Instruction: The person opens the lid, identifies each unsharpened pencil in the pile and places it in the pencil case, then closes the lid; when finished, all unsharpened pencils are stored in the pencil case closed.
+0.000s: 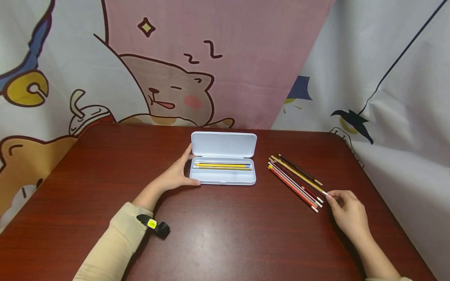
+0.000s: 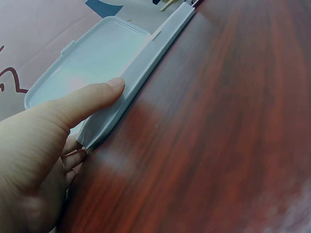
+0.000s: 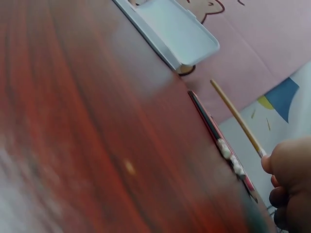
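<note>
A pale blue-white pencil case (image 1: 212, 178) stands on the table with its lid (image 1: 224, 144) raised. Several pencils, yellow ones (image 1: 223, 166) among them, lie in its long compartment. My left hand (image 1: 174, 174) holds the case by its left end, thumb (image 2: 99, 99) on the front wall and fingers round the back. With thumb and index finger, my right hand (image 1: 349, 212) pinches the white-tipped end of a gold-coloured pencil (image 3: 235, 115). In the right wrist view this pencil slants above the other loose pencils (image 1: 293, 186), which are red, dark and pink with white ends.
The brown wooden table (image 1: 211, 234) extends around the case and pencils. Behind it hangs a cloth printed with cartoon animals (image 1: 175, 93). A black strap with a small device (image 1: 154, 225) is on my left wrist.
</note>
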A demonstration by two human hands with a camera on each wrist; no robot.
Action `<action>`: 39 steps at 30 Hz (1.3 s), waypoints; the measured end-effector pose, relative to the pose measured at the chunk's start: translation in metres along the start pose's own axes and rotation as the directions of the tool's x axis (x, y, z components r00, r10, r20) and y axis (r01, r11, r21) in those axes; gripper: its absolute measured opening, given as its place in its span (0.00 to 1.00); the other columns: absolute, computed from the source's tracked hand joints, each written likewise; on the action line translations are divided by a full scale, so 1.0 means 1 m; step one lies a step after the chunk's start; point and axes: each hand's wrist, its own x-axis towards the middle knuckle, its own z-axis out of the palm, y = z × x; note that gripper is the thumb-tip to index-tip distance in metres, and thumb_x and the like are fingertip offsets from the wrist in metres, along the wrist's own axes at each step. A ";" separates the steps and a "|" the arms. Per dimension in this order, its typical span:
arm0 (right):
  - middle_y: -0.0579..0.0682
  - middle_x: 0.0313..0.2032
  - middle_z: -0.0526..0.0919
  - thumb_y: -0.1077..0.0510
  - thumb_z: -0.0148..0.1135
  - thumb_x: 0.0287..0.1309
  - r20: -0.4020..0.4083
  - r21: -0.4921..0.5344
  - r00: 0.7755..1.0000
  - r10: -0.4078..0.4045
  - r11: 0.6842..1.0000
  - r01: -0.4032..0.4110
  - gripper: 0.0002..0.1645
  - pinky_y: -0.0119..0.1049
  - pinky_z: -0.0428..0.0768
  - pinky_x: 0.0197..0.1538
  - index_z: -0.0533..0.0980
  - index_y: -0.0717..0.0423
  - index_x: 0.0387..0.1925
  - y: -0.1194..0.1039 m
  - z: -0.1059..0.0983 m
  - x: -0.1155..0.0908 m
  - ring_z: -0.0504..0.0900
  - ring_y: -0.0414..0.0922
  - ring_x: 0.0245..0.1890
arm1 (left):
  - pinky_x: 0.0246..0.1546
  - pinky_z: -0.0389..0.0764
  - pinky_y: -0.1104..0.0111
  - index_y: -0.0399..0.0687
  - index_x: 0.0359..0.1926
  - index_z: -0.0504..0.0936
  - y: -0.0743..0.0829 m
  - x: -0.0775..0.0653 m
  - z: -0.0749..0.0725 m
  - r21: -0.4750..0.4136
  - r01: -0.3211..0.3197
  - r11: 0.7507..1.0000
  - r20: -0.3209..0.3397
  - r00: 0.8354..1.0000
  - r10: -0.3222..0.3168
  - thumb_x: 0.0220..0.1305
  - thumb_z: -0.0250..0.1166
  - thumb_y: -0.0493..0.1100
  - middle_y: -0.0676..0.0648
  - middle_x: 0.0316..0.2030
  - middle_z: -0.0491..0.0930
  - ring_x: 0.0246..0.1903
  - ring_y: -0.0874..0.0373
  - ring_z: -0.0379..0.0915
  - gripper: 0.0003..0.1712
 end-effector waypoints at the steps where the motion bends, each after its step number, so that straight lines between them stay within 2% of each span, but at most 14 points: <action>1: 0.54 0.33 0.77 0.64 0.65 0.58 -0.008 0.009 1.000 -0.012 1.000 0.012 0.04 0.30 0.64 0.24 0.80 0.62 0.34 -0.002 0.001 0.000 0.66 0.37 0.21 | 0.65 0.46 0.50 0.51 0.75 0.30 0.000 0.000 0.000 0.000 0.000 1.000 0.000 1.000 0.000 0.40 0.81 0.42 0.38 0.63 0.65 0.65 0.49 0.55 0.77; 6: 0.52 0.33 0.77 0.66 0.66 0.56 -0.017 0.047 0.998 -0.060 0.997 0.061 0.03 0.29 0.63 0.24 0.80 0.61 0.33 -0.015 0.008 0.002 0.66 0.37 0.21 | 0.65 0.46 0.50 0.51 0.75 0.30 -0.001 0.000 0.000 0.001 -0.007 1.000 0.001 1.000 0.007 0.40 0.81 0.42 0.37 0.63 0.65 0.65 0.48 0.56 0.77; 11: 0.50 0.32 0.76 0.65 0.66 0.57 0.013 0.089 0.995 -0.102 0.991 0.101 0.03 0.30 0.64 0.22 0.80 0.59 0.34 -0.026 0.019 0.006 0.65 0.37 0.18 | 0.66 0.46 0.52 0.53 0.75 0.30 -0.001 0.000 0.000 0.002 0.010 1.000 0.003 1.000 -0.010 0.41 0.81 0.43 0.39 0.64 0.65 0.65 0.50 0.55 0.76; 21: 0.46 0.31 0.75 0.63 0.67 0.56 0.062 0.130 0.980 -0.189 0.975 0.180 0.04 0.33 0.67 0.26 0.79 0.56 0.34 -0.053 0.044 0.028 0.68 0.40 0.23 | 0.66 0.45 0.50 0.49 0.75 0.30 0.003 0.000 -0.001 -0.012 -0.001 1.000 0.003 1.000 0.001 0.41 0.81 0.39 0.35 0.64 0.64 0.66 0.46 0.54 0.76; 22: 0.46 0.31 0.76 0.63 0.67 0.56 0.063 0.135 0.979 -0.196 0.973 0.187 0.04 0.34 0.66 0.27 0.79 0.56 0.33 -0.056 0.046 0.031 0.68 0.40 0.23 | 0.65 0.45 0.49 0.47 0.75 0.30 0.004 -0.001 -0.001 -0.014 -0.002 1.000 0.001 1.000 0.002 0.41 0.80 0.38 0.34 0.64 0.63 0.66 0.45 0.54 0.76; 29: 0.45 0.34 0.76 0.61 0.66 0.58 0.086 0.164 0.960 -0.267 0.954 0.251 0.03 0.36 0.65 0.25 0.80 0.55 0.34 -0.077 0.064 0.051 0.67 0.39 0.23 | 0.65 0.45 0.47 0.32 0.73 0.32 0.043 -0.008 -0.009 -0.024 0.007 1.000 0.021 1.000 -0.006 0.43 0.77 0.32 0.27 0.62 0.62 0.65 0.37 0.54 0.70; 34: 0.46 0.36 0.77 0.61 0.67 0.57 0.094 0.184 0.948 -0.303 0.942 0.283 0.03 0.38 0.64 0.26 0.80 0.54 0.33 -0.091 0.076 0.061 0.66 0.40 0.22 | 0.64 0.46 0.47 0.33 0.73 0.32 0.043 -0.008 -0.008 -0.027 -0.001 1.000 0.021 1.000 0.001 0.43 0.78 0.32 0.27 0.62 0.63 0.64 0.37 0.54 0.71; 39: 0.47 0.36 0.77 0.59 0.68 0.57 0.120 0.190 0.944 -0.308 0.940 0.283 0.04 0.41 0.65 0.29 0.79 0.54 0.34 -0.102 0.087 0.072 0.68 0.44 0.26 | 0.65 0.45 0.47 0.34 0.73 0.32 0.043 -0.008 -0.008 -0.025 0.002 1.000 0.018 1.000 -0.001 0.42 0.78 0.32 0.28 0.62 0.63 0.64 0.38 0.55 0.71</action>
